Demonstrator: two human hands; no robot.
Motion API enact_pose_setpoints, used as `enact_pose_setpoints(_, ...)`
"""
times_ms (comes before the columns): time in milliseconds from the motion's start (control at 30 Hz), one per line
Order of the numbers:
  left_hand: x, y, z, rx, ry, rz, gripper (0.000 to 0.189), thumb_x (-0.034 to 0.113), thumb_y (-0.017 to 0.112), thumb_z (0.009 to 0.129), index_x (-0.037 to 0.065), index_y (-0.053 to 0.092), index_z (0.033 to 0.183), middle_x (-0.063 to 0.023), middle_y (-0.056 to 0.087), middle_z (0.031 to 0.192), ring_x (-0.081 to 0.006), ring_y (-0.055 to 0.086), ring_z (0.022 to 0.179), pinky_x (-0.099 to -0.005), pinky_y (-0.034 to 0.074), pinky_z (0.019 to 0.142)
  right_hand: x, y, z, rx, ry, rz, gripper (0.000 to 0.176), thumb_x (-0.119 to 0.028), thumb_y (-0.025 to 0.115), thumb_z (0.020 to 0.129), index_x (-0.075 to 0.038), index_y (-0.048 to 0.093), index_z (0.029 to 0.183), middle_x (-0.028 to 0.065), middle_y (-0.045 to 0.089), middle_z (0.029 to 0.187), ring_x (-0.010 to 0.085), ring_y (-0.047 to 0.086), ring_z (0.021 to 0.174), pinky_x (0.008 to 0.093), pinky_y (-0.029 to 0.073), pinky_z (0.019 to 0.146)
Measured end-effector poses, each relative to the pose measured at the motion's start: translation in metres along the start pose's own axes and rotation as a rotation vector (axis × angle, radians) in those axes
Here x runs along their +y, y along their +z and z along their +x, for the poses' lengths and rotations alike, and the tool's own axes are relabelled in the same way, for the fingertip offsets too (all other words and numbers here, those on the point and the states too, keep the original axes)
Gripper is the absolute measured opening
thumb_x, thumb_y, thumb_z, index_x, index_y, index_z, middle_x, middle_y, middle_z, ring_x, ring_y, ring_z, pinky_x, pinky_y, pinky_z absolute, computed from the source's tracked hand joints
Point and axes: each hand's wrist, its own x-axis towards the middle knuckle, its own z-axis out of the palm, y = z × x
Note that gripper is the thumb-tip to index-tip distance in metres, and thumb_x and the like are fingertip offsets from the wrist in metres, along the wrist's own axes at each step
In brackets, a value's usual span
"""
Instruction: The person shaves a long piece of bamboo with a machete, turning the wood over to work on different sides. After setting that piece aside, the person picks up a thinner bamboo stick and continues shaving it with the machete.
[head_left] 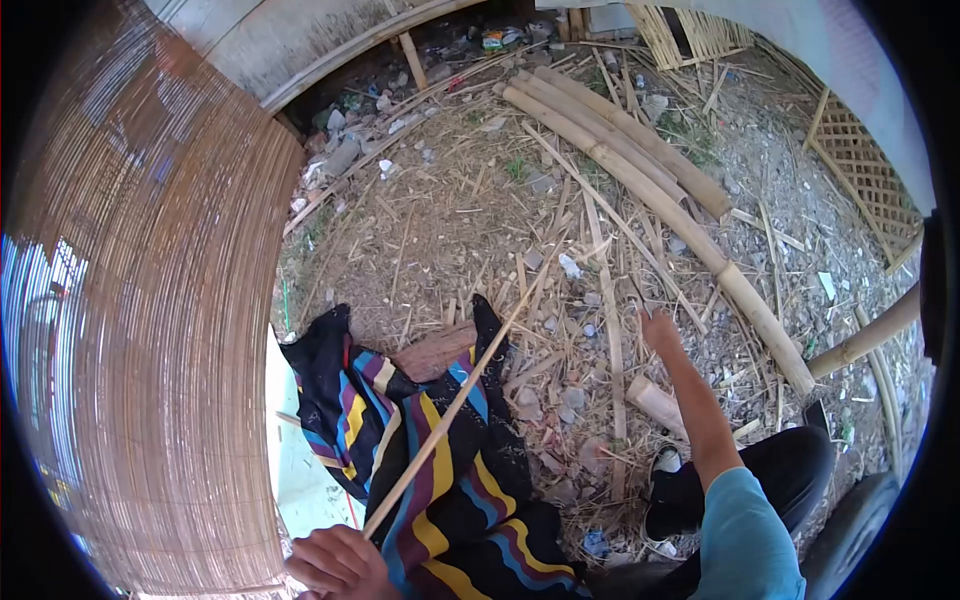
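Note:
My left hand (340, 565) is closed around the lower end of a long, pale bamboo strip (440, 428). The strip slants up and away to the right, across a black cloth with yellow, blue and maroon stripes (425, 500). Out to the right, over the littered ground, my right hand (658, 332) is closed on a thin, dark knife-like blade (637, 290); its handle is hidden in the fist. That hand is apart from the strip. A reddish block of wood (436, 352) shows between the folds of the cloth.
Thick bamboo poles (640, 175) lie across the right side. A short bamboo piece (657, 405) is near my knee. A slatted bamboo blind (170, 330) hangs at the left. Shavings, splints and stones cover the ground (450, 220). A lattice panel (868, 165) leans at the far right.

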Motion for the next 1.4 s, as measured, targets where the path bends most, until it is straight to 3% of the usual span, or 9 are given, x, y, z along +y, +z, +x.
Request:
enact_pose_setpoints(267,-0.001,-0.002,0.008,0.002,-0.028,0.022,0.033,0.017,0.047,0.074,0.012,0.032,0.045,-0.0004,0.029,0.038,-0.0077,0.026,0.029,-0.022,0.023,0.039,0.004,0.006,-0.028,0.13,-0.258,0.129,0.05,-0.043,0.039,0.093,0.003,0.052,0.107,0.0297,0.061,0.092,0.0476,0.058,0.09,0.0519,0.047,0.081)
enact_pose_setpoints(433,-0.004,-0.008,0.009,-0.015,-0.041,-0.011,0.033,0.02,0.044,0.076,0.01,0.03,0.047,-0.003,0.03,0.039,-0.0102,0.027,0.032,-0.0246,0.024,0.039,-0.057,-0.005,-0.096,0.001,-0.5,0.545,0.05,-0.046,0.041,0.093,0.002,0.05,0.098,0.0196,0.059,0.06,0.0319,0.062,0.053,0.0397,0.052,0.052)
enact_pose_setpoints(567,-0.008,0.005,0.006,-0.067,-0.024,-0.015,0.033,0.022,0.042,0.077,0.008,0.033,0.049,-0.0038,0.033,0.039,-0.0112,0.029,0.031,-0.0262,0.023,0.039,-0.102,0.001,-0.167,-0.438,-0.205,1.22,0.045,-0.05,0.054,0.088,-0.007,0.044,0.096,0.0057,0.054,0.06,0.0115,0.048,0.039,0.0282,0.04,0.035)
enact_pose_setpoints(733,-0.001,0.047,-0.004,-0.348,-0.105,0.083,0.039,0.024,0.053,0.079,0.005,0.039,0.048,-0.0052,0.04,0.041,-0.0151,0.038,0.032,-0.0273,0.028,0.039,-0.149,-0.047,-0.245,-0.804,0.14,1.739,0.048,-0.047,0.07,0.077,-0.006,0.047,0.088,0.0061,0.057,0.067,0.0103,0.047,0.044,0.0261,0.041,0.039)
enact_pose_setpoints(933,0.051,0.057,-0.062,-0.625,-0.258,0.082,0.037,0.029,0.064,0.077,-0.002,0.056,0.059,-0.0116,0.055,0.052,-0.0245,0.055,0.047,-0.0359,0.045,0.05,-0.14,-0.026,-0.243,-0.851,0.068,1.868,0.028,-0.024,0.074,0.076,-0.005,0.055,0.082,0.0042,0.059,0.07,0.0094,0.044,0.044,0.0252,0.042,0.044)
enact_pose_setpoints(1033,0.105,0.102,-0.086,-0.593,-0.356,0.238,0.042,0.036,0.05,0.082,0.002,0.049,0.057,-0.0087,0.053,0.056,-0.0174,0.052,0.052,-0.0381,0.039,0.056,-0.121,-0.014,-0.271,-0.709,0.035,1.788,0.015,-0.011,0.069,0.077,-0.003,0.057,0.08,0.0045,0.059,0.069,0.0106,0.049,0.047,0.0254,0.042,0.043)
enact_pose_setpoints(1133,0.135,0.1,-0.091,-0.233,-0.755,0.114,0.056,0.052,0.066,0.073,-0.003,0.057,0.068,-0.0113,0.061,0.065,-0.0273,0.059,0.057,-0.0489,0.046,0.068,-0.113,-0.003,-0.296,-0.534,-0.02,1.633,0.014,-0.004,0.066,0.079,-0.001,0.054,0.085,0.0061,0.06,0.069,0.0125,0.056,0.052,0.0263,0.043,0.042)
enact_pose_setpoints(1267,0.13,0.027,-0.059,-0.704,-1.019,0.665,0.027,0.02,0.069,0.077,-0.005,0.062,0.085,-0.0146,0.065,0.084,-0.0255,0.062,0.087,-0.0351,0.047,0.083,-0.12,0.007,-0.343,-0.329,-0.241,1.539,0.029,-0.003,0.066,0.079,-0.001,0.044,0.097,0.0077,0.059,0.071,0.0133,0.058,0.053,0.0263,0.046,0.041)
enact_pose_setpoints(1400,0.058,0.02,-0.038,-0.59,-0.89,0.81,0.02,0.01,0.065,0.082,-0.003,0.058,0.096,-0.0097,0.065,0.087,-0.0139,0.063,0.082,-0.0263,0.049,0.073,-0.113,-0.011,-0.409,-0.323,-0.437,1.457,0.033,-0.007,0.068,0.077,-0.002,0.045,0.1,0.004,0.057,0.071,0.0117,0.057,0.055,0.0267,0.047,0.047)
